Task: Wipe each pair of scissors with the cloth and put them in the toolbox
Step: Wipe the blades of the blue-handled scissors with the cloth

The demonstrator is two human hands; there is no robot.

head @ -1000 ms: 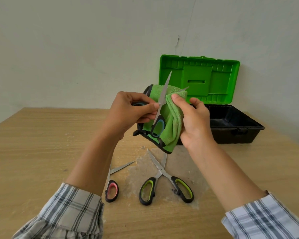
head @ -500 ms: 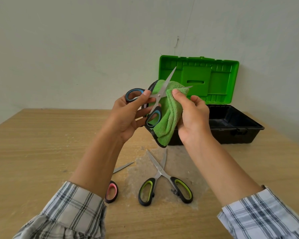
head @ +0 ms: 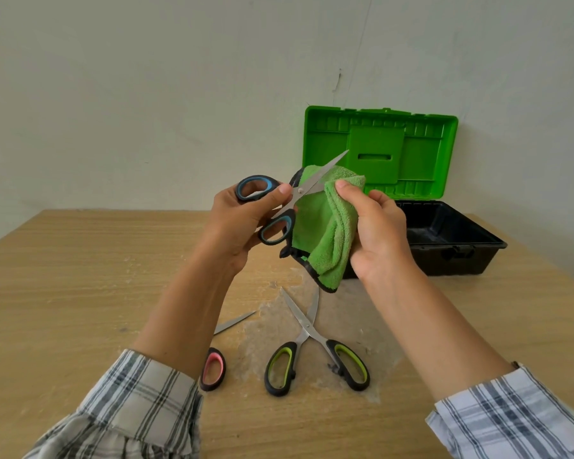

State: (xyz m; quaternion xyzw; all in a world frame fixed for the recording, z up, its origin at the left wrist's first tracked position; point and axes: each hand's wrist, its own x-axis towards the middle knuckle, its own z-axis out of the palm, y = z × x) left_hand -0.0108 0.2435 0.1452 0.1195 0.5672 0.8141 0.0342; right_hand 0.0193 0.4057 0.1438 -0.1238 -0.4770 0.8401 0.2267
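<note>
Left grip [head: 246, 223] is clamped on the blue-handled scissors [head: 304, 188], thumb beside the pivot, one blade pointing up and to the right. Right grip [head: 380, 236] is closed on the green cloth [head: 325, 236], thumb pressing it next to that blade. Both are held above the wooden table [head: 63, 276]. At the table's far right stands the toolbox [head: 471, 256], green lid raised, black tray showing. Below the hands the green-handled scissors [head: 309, 329] lie open on the table. Just left of them are the pink-handled scissors [head: 214, 366], partly hidden by the left forearm.
</note>
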